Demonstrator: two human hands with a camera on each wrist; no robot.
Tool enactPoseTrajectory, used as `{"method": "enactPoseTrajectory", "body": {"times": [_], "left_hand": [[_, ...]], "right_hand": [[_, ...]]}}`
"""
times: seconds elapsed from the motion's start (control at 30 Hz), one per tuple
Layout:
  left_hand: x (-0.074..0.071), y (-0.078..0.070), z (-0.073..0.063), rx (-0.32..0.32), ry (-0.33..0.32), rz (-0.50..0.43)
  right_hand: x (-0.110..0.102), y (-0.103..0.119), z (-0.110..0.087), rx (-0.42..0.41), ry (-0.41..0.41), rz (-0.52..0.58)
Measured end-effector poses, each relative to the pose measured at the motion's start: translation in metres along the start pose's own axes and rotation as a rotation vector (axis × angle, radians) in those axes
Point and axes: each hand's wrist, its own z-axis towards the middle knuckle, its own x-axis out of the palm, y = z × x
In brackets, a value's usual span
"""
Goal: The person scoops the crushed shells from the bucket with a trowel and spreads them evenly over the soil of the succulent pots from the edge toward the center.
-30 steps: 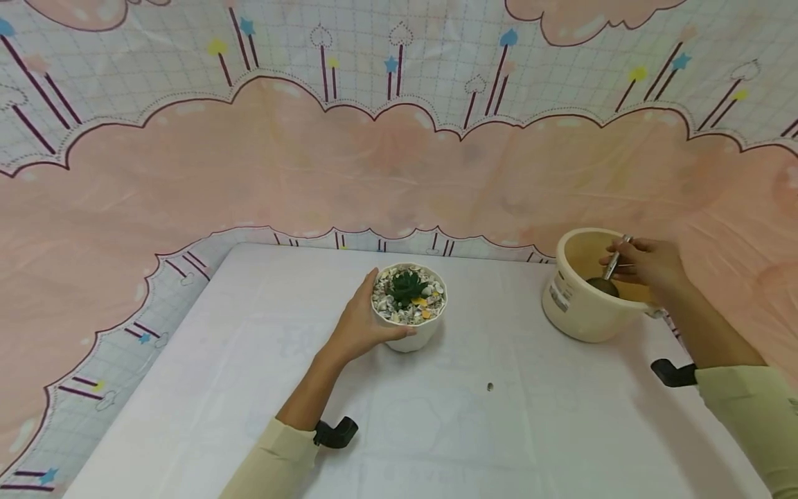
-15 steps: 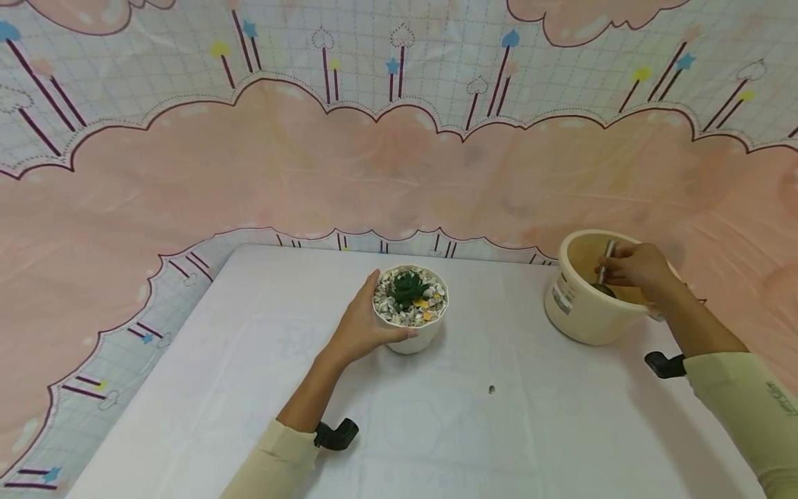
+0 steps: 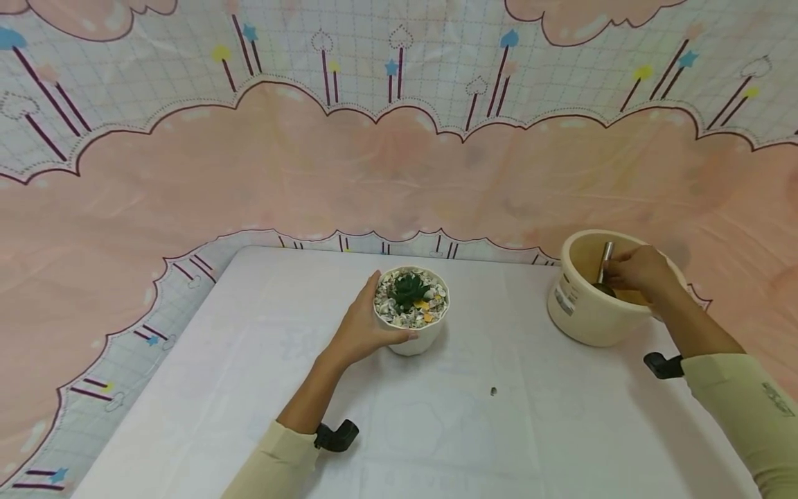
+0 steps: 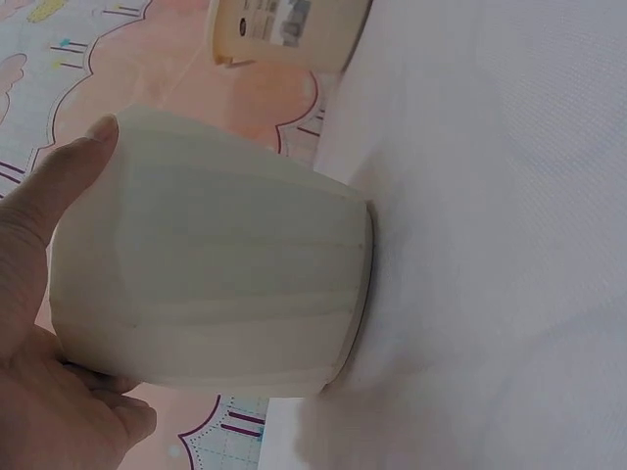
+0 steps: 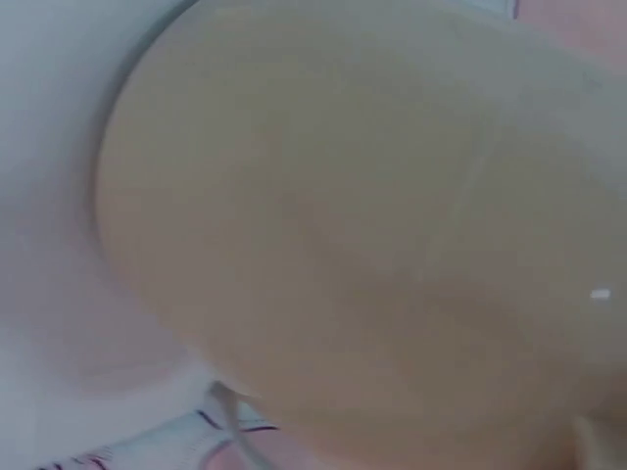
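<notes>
My left hand (image 3: 363, 328) grips a white faceted flowerpot (image 3: 419, 341) by its rim and side. A dark green succulent (image 3: 409, 291) grows in it, ringed by pale pebbles with a few yellow ones. In the left wrist view the pot (image 4: 216, 264) stands upright on the white surface. Over at the right, my right hand (image 3: 645, 272) pinches the metal handle of a spoon (image 3: 605, 262) inside a cream bucket (image 3: 586, 319). The spoon's bowl is mostly hidden behind the bucket's rim. Only the bucket's outer wall (image 5: 294, 196) fills the right wrist view.
A small dark pebble (image 3: 493, 391) lies on the white-covered table (image 3: 436, 443) between the pot and the bucket. Behind the table hangs a pink and white patterned cloth (image 3: 349, 166). The bucket stands near the back right edge.
My right hand has moved a little left and lower into the bucket, and the spoon has swung to a more upright angle. My left hand keeps its grip on the pot.
</notes>
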Motion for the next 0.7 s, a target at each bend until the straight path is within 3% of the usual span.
{"method": "enactPoseTrajectory", "body": {"times": [0.13,0.23,0.43,0.57,0.7], "left_hand": [[-0.001,0.001,0.001,-0.004,0.013,0.039],[-0.003,0.001,0.000,0.009,0.007,0.080],[-0.008,-0.006,-0.004,0.095,-0.021,0.219],[-0.010,-0.017,-0.014,0.149,-0.055,0.351],[-0.013,-0.026,-0.023,0.206,-0.108,0.506]], "right_hand": [[0.007,0.013,-0.017,-0.065,-0.112,-0.339],[0.021,0.026,-0.036,-0.136,-0.201,-0.507],[0.063,0.049,-0.084,-0.409,-0.355,-0.531],[0.091,0.054,-0.112,-0.522,-0.373,-0.522],[0.111,0.050,-0.126,-0.588,-0.368,-0.525]]}}
